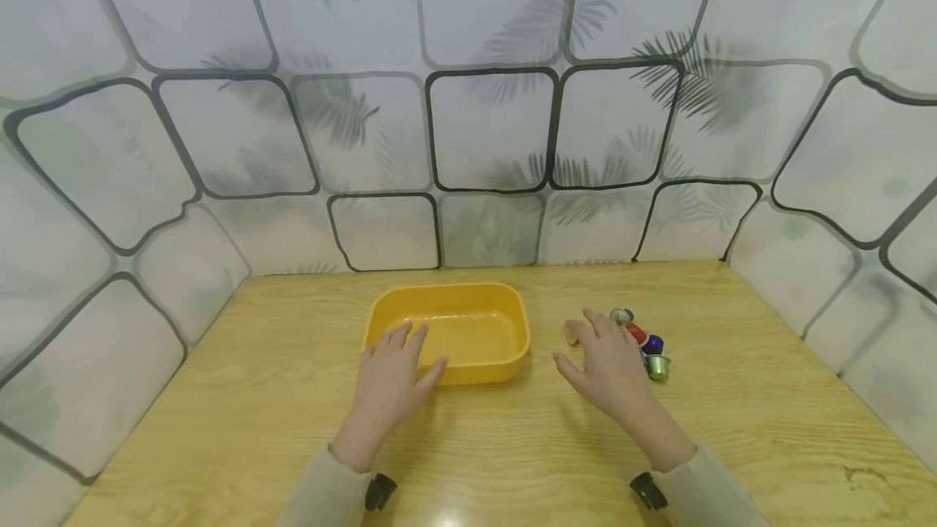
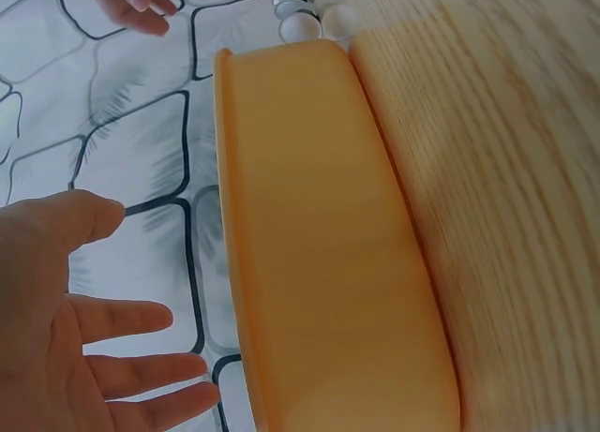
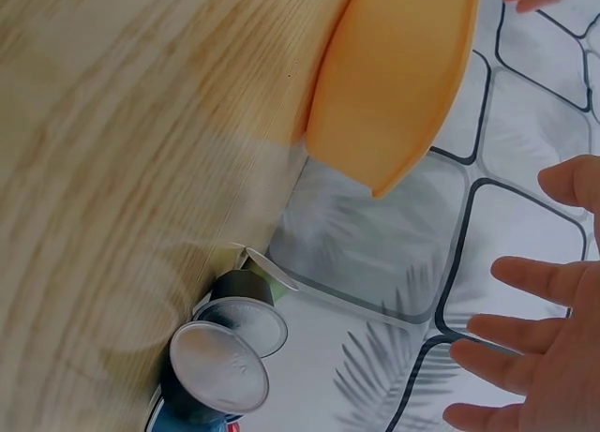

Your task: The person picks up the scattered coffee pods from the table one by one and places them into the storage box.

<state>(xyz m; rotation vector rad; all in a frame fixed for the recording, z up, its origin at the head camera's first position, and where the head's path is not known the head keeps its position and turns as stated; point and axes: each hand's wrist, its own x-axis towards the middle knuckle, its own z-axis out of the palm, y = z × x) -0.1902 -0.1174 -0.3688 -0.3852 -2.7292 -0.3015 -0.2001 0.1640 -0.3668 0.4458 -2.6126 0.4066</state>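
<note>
Head view, left to right: white wall covering (image 1: 88, 332), printed with grey rounded outlines and faint leaf fronds, lines the left side, crosses the back and returns along the right, bordering a pale yellow wood-grain table (image 1: 220, 413). Left of centre, a pale sleeve (image 1: 325, 486) leads to the left hand (image 1: 388, 381), its fingers spread and gripping nothing, at the near-left corner of a yellow, smooth, rectangular tray (image 1: 490, 372) with rounded corners. The tray rests on the table, toward its back edge. Right of it, the right hand (image 1: 611, 364) is held out likewise, fingers parted and gripping nothing. Small cup-shaped capsules lie on the table about this hand: a pale round one (image 1: 570, 334) partly hidden by its fingers, then a silvery one (image 1: 621, 315), a shiny red one (image 1: 636, 335), a dark blue one (image 1: 655, 344) and a metallic green one (image 1: 658, 368). Farther right, a dark mark (image 1: 867, 476) shows in the wood.
</note>
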